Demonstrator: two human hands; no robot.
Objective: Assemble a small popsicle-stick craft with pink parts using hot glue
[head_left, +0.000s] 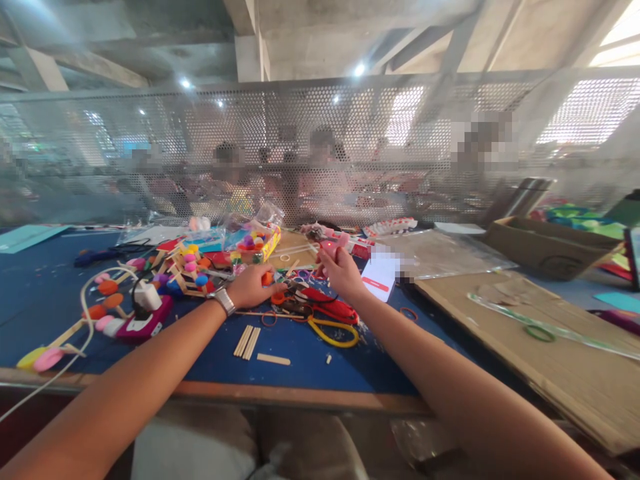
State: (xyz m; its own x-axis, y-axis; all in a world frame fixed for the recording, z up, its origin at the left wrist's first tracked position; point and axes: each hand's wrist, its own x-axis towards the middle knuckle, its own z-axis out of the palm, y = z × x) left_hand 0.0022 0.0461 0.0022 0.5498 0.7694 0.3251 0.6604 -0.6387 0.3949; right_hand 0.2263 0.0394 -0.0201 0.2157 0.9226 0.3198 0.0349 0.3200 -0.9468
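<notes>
My left hand point(255, 285) reaches over the blue table top point(45, 300), its fingers pinched on a small orange pom-pom point(268, 278). A silver watch point(223, 301) sits on that wrist. My right hand point(339, 269) is closed around a pink glue gun point(331, 247) held upright just right of the left hand. Below both hands lie red-handled scissors point(330, 308) and yellow-handled scissors point(334, 331). A craft-stick frame with coloured pom-poms point(183, 270) stands to the left of my left hand.
Loose wooden sticks point(249, 341) lie near the front edge. A white plug on a purple holder point(146, 308) is at the left. Large cardboard sheets point(540, 347) and a cardboard box point(545, 245) fill the right. A perforated metal screen point(320, 147) closes the far side, with people seated behind.
</notes>
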